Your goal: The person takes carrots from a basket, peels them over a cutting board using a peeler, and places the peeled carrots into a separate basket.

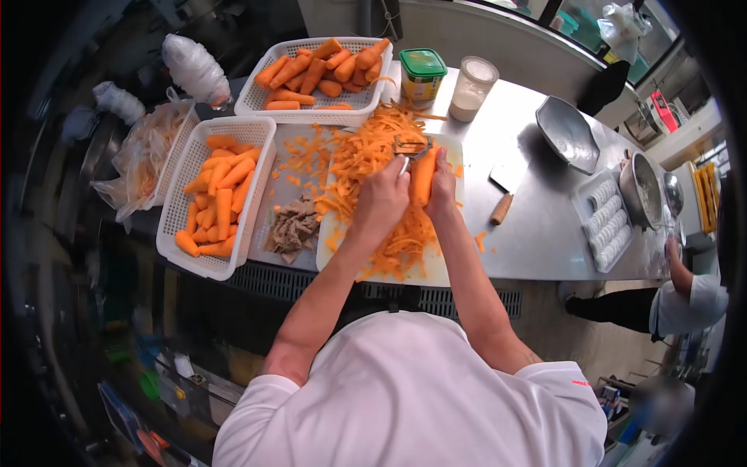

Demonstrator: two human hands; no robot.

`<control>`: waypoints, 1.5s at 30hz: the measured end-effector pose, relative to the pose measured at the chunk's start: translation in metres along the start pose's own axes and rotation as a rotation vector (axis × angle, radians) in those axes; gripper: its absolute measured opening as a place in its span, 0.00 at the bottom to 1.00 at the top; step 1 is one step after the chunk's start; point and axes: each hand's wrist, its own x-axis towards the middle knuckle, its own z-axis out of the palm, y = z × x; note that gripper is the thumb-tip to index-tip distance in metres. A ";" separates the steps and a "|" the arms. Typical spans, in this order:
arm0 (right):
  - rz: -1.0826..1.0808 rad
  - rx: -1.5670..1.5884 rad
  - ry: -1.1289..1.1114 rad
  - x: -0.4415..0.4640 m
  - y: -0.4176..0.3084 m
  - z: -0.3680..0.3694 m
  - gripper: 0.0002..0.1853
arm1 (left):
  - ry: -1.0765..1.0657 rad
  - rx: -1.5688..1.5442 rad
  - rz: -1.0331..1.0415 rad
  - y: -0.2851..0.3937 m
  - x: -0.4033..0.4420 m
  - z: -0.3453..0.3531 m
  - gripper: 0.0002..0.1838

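My left hand (pixel 384 198) is closed around the handle of a peeler (pixel 412 148); my right hand (pixel 442 187) grips a carrot (pixel 422 177), which tilts slightly over the cutting board (pixel 327 247), its upper end right beside the peeler's head; orange peelings (pixel 381 128) lie heaped across the board and spill past its edges onto the steel counter (pixel 537 233). A crumpled brown cloth (pixel 294 226) lies just left of the board; beyond it stands a white perforated basket (pixel 194 263) of carrots, and a second such basket, the far basket (pixel 303 117), sits behind the heap, also loaded with carrots. To the right of that one are a green-lidded tub (pixel 422 75) and a clear jar (pixel 473 89) with pale contents; nearer my right arm, a scraper (pixel 502 194) with a wooden handle lies flat; farther right are a dark metal tray (pixel 568 134), a white tray (pixel 605 222) of small pale rolls in rows and a metal bowl (pixel 642 191); a co-worker (pixel 689 303) in a white top stands by the counter's far right end.
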 end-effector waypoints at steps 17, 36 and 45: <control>-0.017 0.165 0.004 0.006 -0.013 -0.008 0.32 | -0.261 0.028 -0.061 0.009 -0.079 -0.030 0.17; 0.025 0.097 -0.053 -0.014 -0.004 0.006 0.30 | -0.044 0.034 -0.007 0.004 -0.005 0.000 0.17; 0.038 0.063 0.012 -0.009 -0.006 -0.005 0.28 | 0.007 -0.018 0.008 0.014 -0.016 -0.018 0.17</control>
